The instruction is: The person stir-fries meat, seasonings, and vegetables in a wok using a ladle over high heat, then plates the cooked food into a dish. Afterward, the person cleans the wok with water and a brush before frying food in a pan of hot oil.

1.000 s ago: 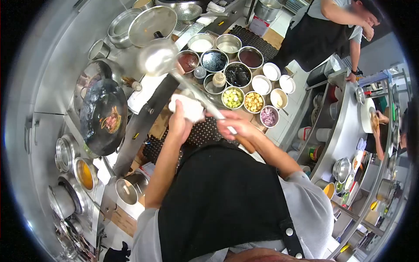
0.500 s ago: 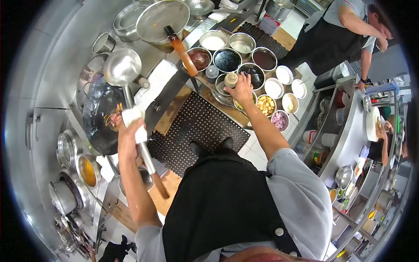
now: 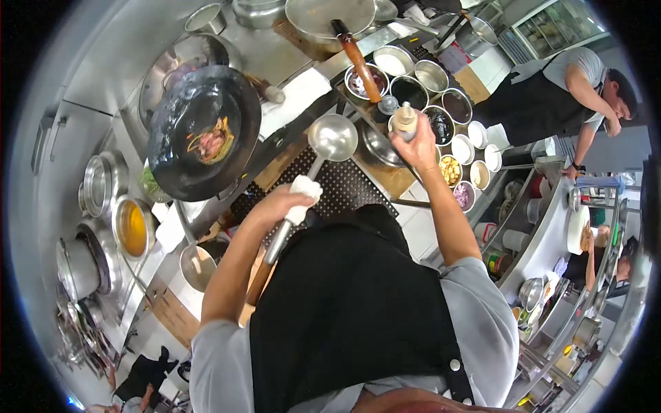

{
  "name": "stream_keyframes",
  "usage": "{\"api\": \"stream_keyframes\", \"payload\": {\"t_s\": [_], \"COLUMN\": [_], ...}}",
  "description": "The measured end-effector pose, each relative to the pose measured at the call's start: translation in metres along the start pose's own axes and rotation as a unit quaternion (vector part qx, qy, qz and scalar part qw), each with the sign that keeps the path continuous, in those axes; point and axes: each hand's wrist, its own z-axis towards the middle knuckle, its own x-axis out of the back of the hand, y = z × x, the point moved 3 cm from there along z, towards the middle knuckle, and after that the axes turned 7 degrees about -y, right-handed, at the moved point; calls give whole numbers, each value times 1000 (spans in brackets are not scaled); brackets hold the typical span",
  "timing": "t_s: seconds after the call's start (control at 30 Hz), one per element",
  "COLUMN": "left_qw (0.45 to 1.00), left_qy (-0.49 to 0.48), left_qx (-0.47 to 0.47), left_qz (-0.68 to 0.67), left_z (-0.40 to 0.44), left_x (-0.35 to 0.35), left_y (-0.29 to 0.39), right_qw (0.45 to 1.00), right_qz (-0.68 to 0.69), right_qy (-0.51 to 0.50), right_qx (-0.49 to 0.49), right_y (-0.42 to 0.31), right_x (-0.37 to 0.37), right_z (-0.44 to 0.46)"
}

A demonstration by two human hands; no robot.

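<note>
Right hand (image 3: 419, 147) around bottle (image 3: 405, 121), wooden handle (image 3: 360, 62) and bowls (image 3: 432, 65) near.

A metal bowl (image 3: 149, 225) of orange liquid (image 3: 131, 228) sits near a steel pot (image 3: 77, 270).

The ladle (image 3: 333, 138) now hangs clear of the wok (image 3: 175, 134), before the floor mat (image 3: 352, 184) — and the right hand (image 3: 420, 146) clasps the bottle (image 3: 405, 121).

A wok (image 3: 172, 131) sits at ten o'clock; left hand (image 3: 279, 205) grips a ladle (image 3: 333, 138), right hand (image 3: 418, 146), toward two o'clock, holds seemingly a bottle (image 3: 405, 122).
</note>
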Motion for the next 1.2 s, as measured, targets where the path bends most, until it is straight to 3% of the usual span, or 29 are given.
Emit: {"api": "stream_keyframes", "payload": {"t_s": [0.07, 0.13, 0.3, 0.87, 1.2], "left_qw": [1000, 999, 999, 998, 995], "left_qy": [-11, -30, -21, -53, -94], "left_qx": [0, 8, 15, 11, 3], "left_qz": [24, 41, 47, 23, 41], "left_z": [9, 24, 38, 50, 57], "left_x": [4, 12, 15, 20, 19], "left_y": [1, -8, -15, -29, -22], "right_qw": [986, 938, 876, 859, 872], "right_qz": [-83, -190, -250, -255, -276], "right_qy": [-146, -286, -396, -420, -376], "right_qx": [-22, -51, -112, -145, -147], "right_y": [-18, -20, -50, -51, -35], "right_x": [-13, -35, -63, -75, -69], "right_z": [-12, -32, -52, -55, -62]}}
